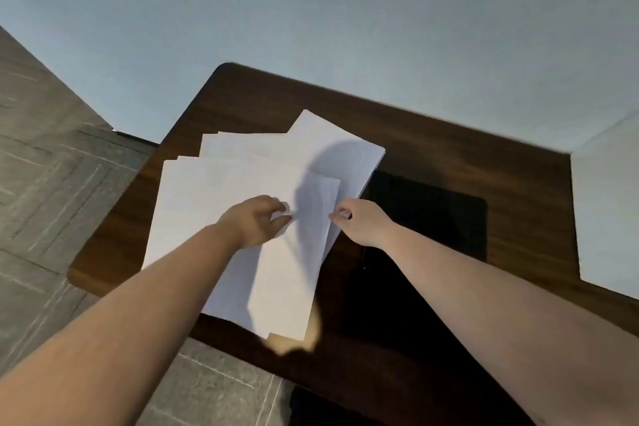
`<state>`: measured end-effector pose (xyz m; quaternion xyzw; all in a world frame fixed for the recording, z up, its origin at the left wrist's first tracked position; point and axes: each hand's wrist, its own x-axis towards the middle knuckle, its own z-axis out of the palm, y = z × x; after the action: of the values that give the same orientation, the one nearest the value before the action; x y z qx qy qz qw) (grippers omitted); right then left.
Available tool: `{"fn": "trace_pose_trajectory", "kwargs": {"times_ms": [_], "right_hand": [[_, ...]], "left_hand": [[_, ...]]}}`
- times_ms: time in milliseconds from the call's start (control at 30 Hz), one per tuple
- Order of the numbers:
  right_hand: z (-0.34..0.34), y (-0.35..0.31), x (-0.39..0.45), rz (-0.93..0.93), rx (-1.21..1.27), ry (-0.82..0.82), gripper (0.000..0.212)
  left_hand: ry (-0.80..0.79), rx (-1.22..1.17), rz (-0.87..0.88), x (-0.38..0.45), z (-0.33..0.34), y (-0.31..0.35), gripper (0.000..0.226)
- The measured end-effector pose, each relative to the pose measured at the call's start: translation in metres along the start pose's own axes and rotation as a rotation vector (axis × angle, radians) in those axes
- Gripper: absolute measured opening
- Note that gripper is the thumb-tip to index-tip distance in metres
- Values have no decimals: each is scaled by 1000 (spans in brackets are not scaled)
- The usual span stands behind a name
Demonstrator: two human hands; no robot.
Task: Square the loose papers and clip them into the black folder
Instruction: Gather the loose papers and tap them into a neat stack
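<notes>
Several loose white papers point(221, 190) lie fanned out and askew on the left half of a dark wooden table point(449, 156). The black folder point(432, 218) lies flat to their right, partly under the farthest sheets. My left hand point(256, 221) rests on top of the sheets with its fingers curled onto them. At the right edge of the fan my right hand point(359, 221) pinches a sheet between thumb and fingers.
The table stands against a pale wall point(345, 10). A white block or cabinet edge point(605, 211) overlaps the table's right end. Grey tiled floor point(52, 166) lies to the left and below the near edge.
</notes>
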<state>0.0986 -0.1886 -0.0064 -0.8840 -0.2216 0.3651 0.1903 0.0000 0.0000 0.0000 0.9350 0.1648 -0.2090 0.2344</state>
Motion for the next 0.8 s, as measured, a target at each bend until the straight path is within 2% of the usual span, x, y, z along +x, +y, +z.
{"fn": "trace_pose_trajectory", "kwargs": {"times_ms": [100, 267, 367, 467, 533, 633, 700, 800], "right_hand": [[9, -2, 9, 36, 42, 34, 46], [19, -4, 25, 107, 130, 100, 51], [26, -2, 37, 185, 214, 170, 49], [32, -8, 45, 283, 331, 225, 57], [35, -12, 51, 299, 348, 253, 63], [37, -19, 58, 312, 353, 309, 75], [36, -25, 62, 307, 295, 330, 79], [36, -34, 65, 280, 160, 326, 74]], "left_hand": [[84, 4, -110, -2, 2, -30, 58], [94, 67, -495, -4, 1, -86, 106], [80, -46, -712, 0, 1, -111, 125], [86, -109, -849, 3, 0, -120, 136], [145, -140, -898, 6, -1, -124, 137], [208, -327, -921, 9, -4, -129, 133], [190, -430, -863, 10, -3, -126, 127], [264, -463, -731, 13, 1, -114, 119]]}}
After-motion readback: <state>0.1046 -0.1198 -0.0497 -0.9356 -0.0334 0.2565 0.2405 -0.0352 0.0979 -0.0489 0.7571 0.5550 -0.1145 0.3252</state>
